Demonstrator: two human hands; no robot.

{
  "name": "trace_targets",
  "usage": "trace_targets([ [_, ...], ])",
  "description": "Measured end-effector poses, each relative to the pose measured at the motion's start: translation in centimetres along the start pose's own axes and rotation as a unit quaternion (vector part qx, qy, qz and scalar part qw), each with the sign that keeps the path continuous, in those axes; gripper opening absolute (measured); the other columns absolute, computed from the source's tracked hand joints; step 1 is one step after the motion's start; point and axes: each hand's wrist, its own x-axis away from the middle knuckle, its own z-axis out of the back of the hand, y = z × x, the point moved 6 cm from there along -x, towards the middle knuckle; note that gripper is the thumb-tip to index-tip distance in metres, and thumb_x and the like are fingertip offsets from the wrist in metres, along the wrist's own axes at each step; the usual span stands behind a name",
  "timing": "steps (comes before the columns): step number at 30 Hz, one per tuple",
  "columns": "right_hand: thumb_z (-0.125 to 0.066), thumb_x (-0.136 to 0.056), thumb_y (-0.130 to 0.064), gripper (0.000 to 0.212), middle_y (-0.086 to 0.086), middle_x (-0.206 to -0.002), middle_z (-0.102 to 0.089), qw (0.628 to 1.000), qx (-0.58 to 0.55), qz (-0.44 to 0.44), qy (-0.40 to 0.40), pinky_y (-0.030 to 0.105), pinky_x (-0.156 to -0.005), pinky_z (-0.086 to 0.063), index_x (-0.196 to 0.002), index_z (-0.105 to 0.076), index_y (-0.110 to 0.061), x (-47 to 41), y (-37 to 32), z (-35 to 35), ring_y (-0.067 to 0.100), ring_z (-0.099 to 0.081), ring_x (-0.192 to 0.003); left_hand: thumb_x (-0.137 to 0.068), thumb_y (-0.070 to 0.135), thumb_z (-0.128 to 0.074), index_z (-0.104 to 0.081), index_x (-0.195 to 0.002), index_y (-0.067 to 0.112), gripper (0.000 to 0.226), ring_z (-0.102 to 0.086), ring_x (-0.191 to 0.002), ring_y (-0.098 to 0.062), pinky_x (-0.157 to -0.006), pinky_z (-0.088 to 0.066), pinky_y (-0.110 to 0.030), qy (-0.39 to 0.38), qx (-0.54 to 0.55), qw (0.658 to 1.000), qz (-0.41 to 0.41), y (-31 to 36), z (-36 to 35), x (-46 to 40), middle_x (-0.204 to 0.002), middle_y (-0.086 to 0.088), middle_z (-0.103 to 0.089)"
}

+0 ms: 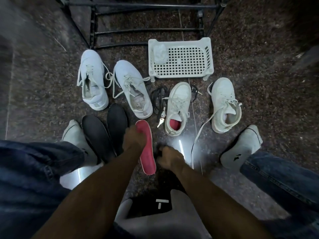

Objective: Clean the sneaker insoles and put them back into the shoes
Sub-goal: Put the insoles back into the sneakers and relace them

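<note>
Head view: I look down at a dark speckled floor (250, 57), seated with socked feet either side.
Left hand: my left hand (133, 138) grips the red insole (146, 149) near its far end, fingers curled round its edge; the insole is lifted, lying near-to-far between my arms.
Right hand: my right hand (168, 156) sits just right of the insole with fingers curled; motion blur means I cannot tell whether it pinches a cloth or anything else.
Done so far: the inner right sneaker (177, 109) already shows a red insole in its heel opening, so I judge that one finished.
Left to do: the outer right sneaker (224, 106) shows a pale interior, likely waiting for the insole in hand.
Black insoles: two black insoles (107, 131) lie side by side on the floor at near left, out of their shoes.
Left pair: two white sneakers (110, 83) stand at far left with no black insole in them.
Progress: roughly a quarter through, by my reckoning.
Other things: a white plastic basket (181, 57) holding a crumpled wad sits far centre; a key (160, 121) on a black cord lies between the pairs.
</note>
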Motion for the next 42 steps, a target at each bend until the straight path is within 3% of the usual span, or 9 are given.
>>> trace_targets([
  [6,-0.060,-0.081,-0.034,0.026,0.003,-0.106,-0.069,0.988,-0.149,-0.032,-0.006,0.030,-0.080,-0.049,-0.105,-0.062,-0.024,-2.0,-0.6,-1.1,0.024,-0.064,-0.098,-0.086,0.022,-0.060,-0.055,-0.101,0.014,0.018,-0.058,-0.085,-0.025,-0.071,-0.039,-0.029,-0.061,0.077,0.995,0.027,-2.5,-0.2,-1.2,-0.102,-0.010,-0.063],
  [13,-0.064,-0.086,-0.017,0.033,0.011,-0.108,-0.067,0.968,-0.240,-0.070,0.023,0.026,-0.075,-0.046,-0.116,-0.059,-0.004,-4.0,-1.6,-3.2,0.027,-0.064,-0.101,-0.086,0.018,-0.064,-0.066,-0.119,0.011,0.035,-0.065,-0.102,-0.028,-0.076,-0.043,-0.024,-0.143,0.056,0.987,0.041,-2.4,-1.7,-3.6,-0.114,-0.009,-0.068],
  [19,-0.076,-0.081,-0.026,0.029,0.002,-0.089,-0.067,0.938,-0.340,-0.060,0.032,0.016,-0.059,-0.046,-0.099,-0.060,-0.011,-3.4,-2.1,-1.3,0.012,-0.061,-0.075,-0.091,0.024,-0.058,-0.072,-0.109,0.013,0.026,-0.066,-0.094,-0.029,-0.079,-0.051,-0.029,-0.075,0.132,0.987,0.049,-1.4,-0.5,-3.1,-0.104,-0.010,-0.071],
  [21,-0.081,-0.074,-0.039,0.044,-0.010,-0.090,-0.066,0.943,-0.332,-0.021,0.029,0.012,-0.062,-0.048,-0.106,-0.056,-0.022,-2.1,-2.7,0.2,0.006,-0.062,-0.078,-0.088,0.022,-0.060,-0.073,-0.104,0.013,0.023,-0.066,-0.090,-0.026,-0.078,-0.050,-0.029,-0.060,0.157,0.985,0.036,-0.6,0.3,-2.6,-0.099,-0.008,-0.071],
  [25,-0.073,-0.051,-0.074,0.089,-0.011,-0.099,-0.061,0.977,-0.192,0.005,0.095,0.032,-0.069,-0.047,-0.121,-0.042,-0.029,0.4,-3.3,3.9,0.013,-0.060,-0.088,-0.084,0.016,-0.063,-0.072,-0.079,0.010,0.012,-0.065,-0.075,-0.024,-0.067,-0.049,-0.029,-0.035,0.177,0.983,-0.020,1.9,1.9,-0.8,-0.074,-0.004,-0.068],
  [29,-0.073,-0.059,-0.066,0.076,-0.005,-0.095,-0.063,0.981,-0.138,0.009,0.134,0.034,-0.069,-0.048,-0.117,-0.042,-0.028,1.7,-2.8,7.5,0.022,-0.062,-0.086,-0.084,0.010,-0.061,-0.069,-0.078,0.007,0.011,-0.068,-0.060,-0.031,-0.055,-0.059,-0.041,-0.032,0.211,0.975,-0.054,5.0,2.5,0.9,-0.068,-0.013,-0.068],
  [33,-0.066,-0.075,-0.048,0.054,0.001,-0.098,-0.067,0.976,-0.111,0.012,0.187,0.033,-0.074,-0.051,-0.121,-0.047,-0.028,3.5,-0.5,11.0,0.027,-0.064,-0.090,-0.093,0.014,-0.060,-0.062,-0.104,-0.002,0.019,-0.062,-0.039,-0.021,-0.036,-0.048,-0.025,-0.103,0.254,0.960,-0.061,8.5,1.6,2.3,-0.060,-0.015,-0.065],
  [39,-0.057,-0.085,-0.039,0.038,0.011,-0.107,-0.067,0.952,-0.071,-0.053,0.293,0.036,-0.084,-0.051,-0.120,-0.053,-0.026,6.1,6.5,17.7,0.034,-0.063,-0.100,-0.096,0.022,-0.053,-0.066,-0.095,0.008,0.019,-0.061,-0.041,-0.016,-0.043,-0.049,-0.022,-0.152,0.240,0.953,-0.102,14.3,-1.0,4.5,-0.065,-0.008,-0.065],
  [42,-0.060,-0.081,-0.038,0.037,0.010,-0.111,-0.066,0.937,-0.112,-0.112,0.310,0.036,-0.088,-0.048,-0.117,-0.058,-0.026,6.6,11.4,20.8,0.034,-0.061,-0.107,-0.083,0.029,-0.055,-0.073,-0.075,0.026,0.020,-0.068,-0.056,-0.026,-0.066,-0.061,-0.043,-0.148,0.176,0.964,-0.135,16.4,-3.6,4.2,-0.065,-0.006,-0.070],
])
